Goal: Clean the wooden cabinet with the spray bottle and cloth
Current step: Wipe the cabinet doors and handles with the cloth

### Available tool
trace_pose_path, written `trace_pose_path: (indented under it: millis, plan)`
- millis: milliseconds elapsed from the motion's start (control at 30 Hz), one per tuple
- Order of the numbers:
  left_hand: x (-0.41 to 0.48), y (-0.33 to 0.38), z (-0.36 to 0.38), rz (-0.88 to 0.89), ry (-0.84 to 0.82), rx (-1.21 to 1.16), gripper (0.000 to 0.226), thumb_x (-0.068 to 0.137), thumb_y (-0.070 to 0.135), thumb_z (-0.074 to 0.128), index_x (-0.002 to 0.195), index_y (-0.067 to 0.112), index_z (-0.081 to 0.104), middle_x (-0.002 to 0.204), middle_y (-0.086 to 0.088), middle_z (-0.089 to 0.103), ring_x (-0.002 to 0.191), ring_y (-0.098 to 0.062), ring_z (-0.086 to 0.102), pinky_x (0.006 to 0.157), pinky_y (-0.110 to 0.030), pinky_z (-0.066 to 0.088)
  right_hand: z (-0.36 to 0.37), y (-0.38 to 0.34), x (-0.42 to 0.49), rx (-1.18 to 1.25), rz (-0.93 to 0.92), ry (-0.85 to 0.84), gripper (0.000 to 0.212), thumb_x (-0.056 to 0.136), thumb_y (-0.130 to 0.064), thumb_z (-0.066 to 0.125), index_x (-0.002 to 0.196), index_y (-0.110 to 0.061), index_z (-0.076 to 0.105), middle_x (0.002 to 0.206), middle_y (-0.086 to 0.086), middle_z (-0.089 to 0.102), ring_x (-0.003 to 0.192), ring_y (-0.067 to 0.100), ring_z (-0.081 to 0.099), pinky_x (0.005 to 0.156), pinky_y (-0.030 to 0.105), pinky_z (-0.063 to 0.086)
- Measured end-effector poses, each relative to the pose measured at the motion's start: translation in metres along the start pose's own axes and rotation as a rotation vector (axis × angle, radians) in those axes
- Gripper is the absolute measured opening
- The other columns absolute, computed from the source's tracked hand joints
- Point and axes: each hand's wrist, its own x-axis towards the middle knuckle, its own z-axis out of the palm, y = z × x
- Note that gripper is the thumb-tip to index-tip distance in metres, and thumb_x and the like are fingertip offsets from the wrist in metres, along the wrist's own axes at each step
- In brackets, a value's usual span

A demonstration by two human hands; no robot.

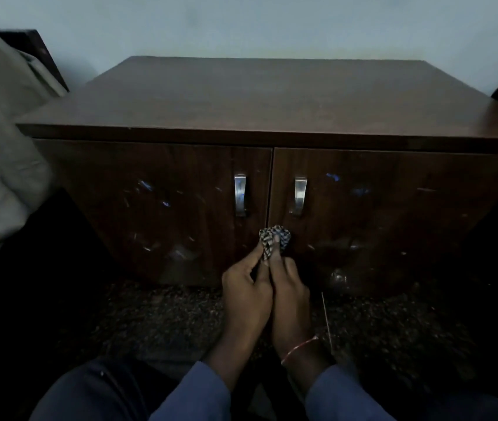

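- One cabinet [272,95], two doors, two metal handles [240,195].
- One checked cloth [275,238], pinched by left hand [246,294] and right hand [290,294] together, low at the door seam.
- No readable writing.

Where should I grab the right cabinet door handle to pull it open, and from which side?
Probably grip the right door handle along its middle, coming straight from the front. It is a narrow upright metal strip that bows out from the door, so the fingers could hook behind it. Both hands are on the cloth now, so the right hand would have to let go first.
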Motion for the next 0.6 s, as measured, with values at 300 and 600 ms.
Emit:
trace_pose_path:
  millis: [300,600]
  plan:
    - [0.02,0.061,-0.003,0.253,0.14,-0.096,0.038,0.093,0.0,0.057,0.128,0.015,0.062,0.12,0.01,0.068,0.111,0.004,0.063,0.095,-0.018,0.051,-0.022,-0.048,0.037,-0.116,-0.201,0.232,0.051,0.095,-0.033,0.052,0.143,-0.018,0.043,0.107,-0.001,0.057,0.084,0.014,0.062,0.064,0.029,0.054]
    - [-0.005,-0.06,0.032,-0.07,0.012,0.212,0.03,0.092,0.005,0.06,0.12,0.012,0.069,0.114,-0.001,0.072,0.097,-0.003,0.064,0.083,-0.011,0.049,0.01,0.052,-0.012,-0.009,0.355,-0.125,0.023,0.101,-0.021,0.044,0.106,-0.009,0.063,0.097,0.007,0.064,0.098,0.032,0.061,0.079,0.023,0.046]
